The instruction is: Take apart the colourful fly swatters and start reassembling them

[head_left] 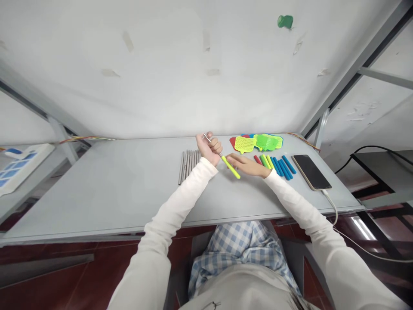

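Observation:
My left hand [209,147] is closed round a thin metal rod [206,137] that slants down to the right. On the rod's lower end sits a yellow-green handle [231,168]. My right hand [248,165] lies flat beside this handle, fingers stretched out and their tips at its upper part; whether they touch it I cannot tell. Several metal rods [185,167] lie side by side under and left of my left wrist. Beyond my right hand are loose handles in red, yellow-green and blue [281,167], and a pile of mesh fly swatter heads [244,144].
A phone [311,172] with a white charging cable [335,211] lies at the right of the grey table [106,189]. Behind the table stands a white wall [161,86]. Metal frame posts [322,129] rise at both sides, with thin wires along the back edge.

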A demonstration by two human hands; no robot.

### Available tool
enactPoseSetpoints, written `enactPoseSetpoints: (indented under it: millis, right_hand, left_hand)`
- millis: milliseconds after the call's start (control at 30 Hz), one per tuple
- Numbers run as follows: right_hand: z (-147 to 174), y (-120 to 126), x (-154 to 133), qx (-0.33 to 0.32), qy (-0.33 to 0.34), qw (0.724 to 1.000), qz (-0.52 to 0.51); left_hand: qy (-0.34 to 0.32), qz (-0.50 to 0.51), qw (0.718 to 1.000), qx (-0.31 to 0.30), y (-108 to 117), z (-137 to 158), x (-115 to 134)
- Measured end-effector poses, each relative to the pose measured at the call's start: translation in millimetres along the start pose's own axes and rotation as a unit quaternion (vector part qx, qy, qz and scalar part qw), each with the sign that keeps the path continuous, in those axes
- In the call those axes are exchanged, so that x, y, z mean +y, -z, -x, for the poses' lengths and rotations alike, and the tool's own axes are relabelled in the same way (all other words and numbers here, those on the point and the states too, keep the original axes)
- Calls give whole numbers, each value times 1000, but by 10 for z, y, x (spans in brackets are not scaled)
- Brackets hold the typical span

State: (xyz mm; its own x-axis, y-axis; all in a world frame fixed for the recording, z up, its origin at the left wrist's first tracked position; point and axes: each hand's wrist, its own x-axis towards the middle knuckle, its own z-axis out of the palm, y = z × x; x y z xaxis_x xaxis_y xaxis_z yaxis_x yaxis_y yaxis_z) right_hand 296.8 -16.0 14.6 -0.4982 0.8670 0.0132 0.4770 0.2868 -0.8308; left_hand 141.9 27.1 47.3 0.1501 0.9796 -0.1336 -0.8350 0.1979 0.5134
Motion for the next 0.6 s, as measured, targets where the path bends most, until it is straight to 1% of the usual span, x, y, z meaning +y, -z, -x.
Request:
enactPoseSetpoints:
  millis: [67,133,167,233,300,333,367,400,467,500,533,567,600]
  right_hand:
    - [12,-67,-30,-24,-1,999,-44]
    - [-15,-111,-15,-9,9,996,-91]
    - [-37,-128,3,15,18,994,-106]
    - [-86,-155,45,93,43,990,-101]
    - [-120,-185,79,185,64,980,-27]
    - [-126,-201,90,217,70,973,37]
    - [-125,-216,98,233,75,963,113]
    - [-118,-231,104,231,77,951,189]
    - [-92,-251,113,198,78,928,305]
    - [-78,-254,114,186,74,922,332]
    - [-64,-252,113,191,68,921,333]
    - [-52,-247,105,219,59,924,307]
    - [-44,-238,90,269,47,928,255]
  left_hand:
    - [-26,0,1000,-18,24,-38,-39]
    - [-20,-25,999,-40,87,-58,-86]
    - [-3,-53,997,-51,133,-56,-115]
    - [40,-134,987,-83,245,-26,-185]
    - [60,-217,965,-133,361,36,-264]
    - [51,-248,955,-152,413,71,-302]
    - [33,-270,949,-161,458,106,-335]
    - [14,-286,945,-157,496,137,-360]
    - [0,-316,940,-129,549,182,-379]
    - [0,-332,936,-115,566,196,-374]
    - [0,-353,930,-105,579,207,-360]
    - [-6,-382,919,-100,588,216,-342]
    - [-26,-421,901,-97,593,225,-324]
